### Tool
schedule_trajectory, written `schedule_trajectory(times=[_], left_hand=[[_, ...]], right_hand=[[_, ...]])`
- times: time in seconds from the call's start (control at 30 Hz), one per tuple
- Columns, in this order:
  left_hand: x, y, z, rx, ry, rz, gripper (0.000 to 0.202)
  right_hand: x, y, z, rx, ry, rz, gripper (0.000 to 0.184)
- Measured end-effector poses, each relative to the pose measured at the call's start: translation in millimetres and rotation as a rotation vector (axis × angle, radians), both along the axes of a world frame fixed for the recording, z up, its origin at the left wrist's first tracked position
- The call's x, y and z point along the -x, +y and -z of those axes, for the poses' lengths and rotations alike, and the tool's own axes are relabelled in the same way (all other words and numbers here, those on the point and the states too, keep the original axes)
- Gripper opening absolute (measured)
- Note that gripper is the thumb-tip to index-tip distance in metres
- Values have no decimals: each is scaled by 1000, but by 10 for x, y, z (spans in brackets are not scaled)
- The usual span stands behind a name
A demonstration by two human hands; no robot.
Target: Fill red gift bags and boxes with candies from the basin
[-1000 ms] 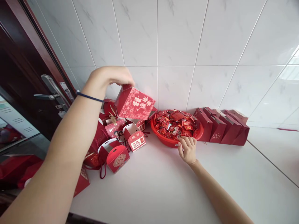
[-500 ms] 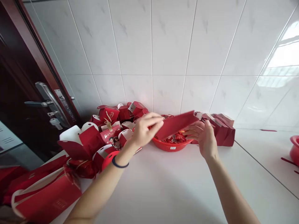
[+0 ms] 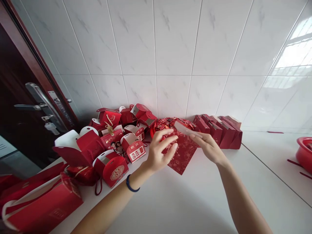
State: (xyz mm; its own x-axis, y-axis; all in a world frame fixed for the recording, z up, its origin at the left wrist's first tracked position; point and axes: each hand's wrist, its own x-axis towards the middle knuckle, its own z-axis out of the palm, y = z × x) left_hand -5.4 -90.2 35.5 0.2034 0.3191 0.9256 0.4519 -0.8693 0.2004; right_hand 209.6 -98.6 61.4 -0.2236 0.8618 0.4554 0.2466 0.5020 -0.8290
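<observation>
A flat red paper gift bag with a faint printed pattern and a pale top edge hangs tilted in front of the red basin. My right hand pinches its upper right edge, fingers stretched along the pale strip. Beside the bag's left side is my left hand, fingers curved and apart, with no clear grip on the bag. Behind both, the basin holds red-wrapped sweets, mostly covered by the bag and hands.
Several red gift boxes crowd the left of the white table, with a large red bag nearest me. Folded red bags stand in a row at right. Another red basin sits far right, and a tiled wall rises behind.
The red bag has turned from nearly edge-on to showing its patterned face, hanging lower. My left hand has let go of it and my right hand has taken hold. The view shifted slightly.
</observation>
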Motion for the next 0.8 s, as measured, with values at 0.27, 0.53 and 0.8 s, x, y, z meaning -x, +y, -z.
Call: schedule_trajectory(times=[0.27, 0.53, 0.8], left_hand=[[129, 290, 93, 556, -133, 103, 24], [164, 326, 360, 860, -142, 150, 27], [163, 369, 360, 1133, -235, 195, 18]], right_hand=[[156, 175, 216, 104, -116, -266, 43], [146, 346, 397, 84, -221, -151, 58], [160, 362, 445, 97, -309, -208, 59]])
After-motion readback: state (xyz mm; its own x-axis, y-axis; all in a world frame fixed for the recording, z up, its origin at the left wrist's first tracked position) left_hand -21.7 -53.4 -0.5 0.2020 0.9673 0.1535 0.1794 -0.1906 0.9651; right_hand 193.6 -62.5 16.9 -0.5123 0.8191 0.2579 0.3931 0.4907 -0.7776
